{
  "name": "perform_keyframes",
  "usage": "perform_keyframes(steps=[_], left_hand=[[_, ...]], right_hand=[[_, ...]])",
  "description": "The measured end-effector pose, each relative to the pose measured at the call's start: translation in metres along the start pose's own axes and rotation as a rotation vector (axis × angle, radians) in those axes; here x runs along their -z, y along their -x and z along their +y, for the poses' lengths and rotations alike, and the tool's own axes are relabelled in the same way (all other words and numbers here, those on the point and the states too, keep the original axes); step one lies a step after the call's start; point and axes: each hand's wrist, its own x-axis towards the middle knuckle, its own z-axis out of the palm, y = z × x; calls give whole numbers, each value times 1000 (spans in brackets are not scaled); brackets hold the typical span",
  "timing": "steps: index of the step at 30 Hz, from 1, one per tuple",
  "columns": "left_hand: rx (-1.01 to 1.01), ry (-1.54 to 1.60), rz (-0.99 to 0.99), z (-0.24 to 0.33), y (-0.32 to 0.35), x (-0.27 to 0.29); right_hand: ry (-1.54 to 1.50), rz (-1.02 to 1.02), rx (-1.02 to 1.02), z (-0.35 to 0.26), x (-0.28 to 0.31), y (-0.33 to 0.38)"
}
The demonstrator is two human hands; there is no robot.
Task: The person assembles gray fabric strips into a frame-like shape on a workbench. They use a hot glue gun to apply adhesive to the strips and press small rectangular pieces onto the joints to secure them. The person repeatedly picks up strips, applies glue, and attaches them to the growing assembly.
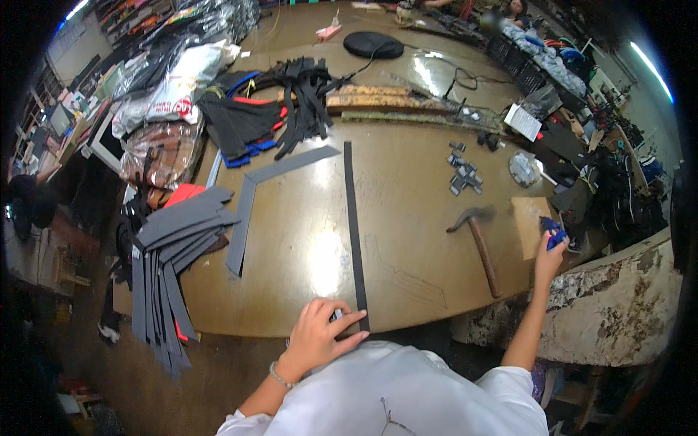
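Note:
A long black strap (pixel 352 218) lies straight down the middle of the brown table. My left hand (pixel 323 330) is at its near end, with index fingertip and thumb tip against the strap. Its other fingers are curled around a small grey, shiny piece (pixel 335 315), mostly hidden. At the right table edge my right hand (pixel 550 254) is closed on a blue-handled tool (pixel 557 238); its exact kind is unclear. Under that tool lies a tan board (pixel 531 227). Left of the board, a hammer (pixel 480 251) with a wooden handle rests on the table.
Grey strips (pixel 160 283) are heaped at the left, some hanging over the edge. Two more grey strips (pixel 251 196) form a bent shape. Dark buckles (pixel 465 174) are piled at centre right. Wooden bars (pixel 392 102) and black straps (pixel 305 94) lie farther back.

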Motion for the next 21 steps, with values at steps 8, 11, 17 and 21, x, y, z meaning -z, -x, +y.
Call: perform_keyframes(steps=[8, 11, 17, 21], left_hand=[[14, 4, 12, -3, 3, -4], [-6, -5, 11, -2, 2, -3], [5, 0, 5, -3, 5, 0], [25, 25, 12, -4, 6, 0]], right_hand=[[-500, -360, 167, -144, 42, 46], [-521, -578, 535, -195, 35, 94], [-592, -1055, 531, -235, 23, 132], [-607, -1122, 630, -243, 11, 133]])
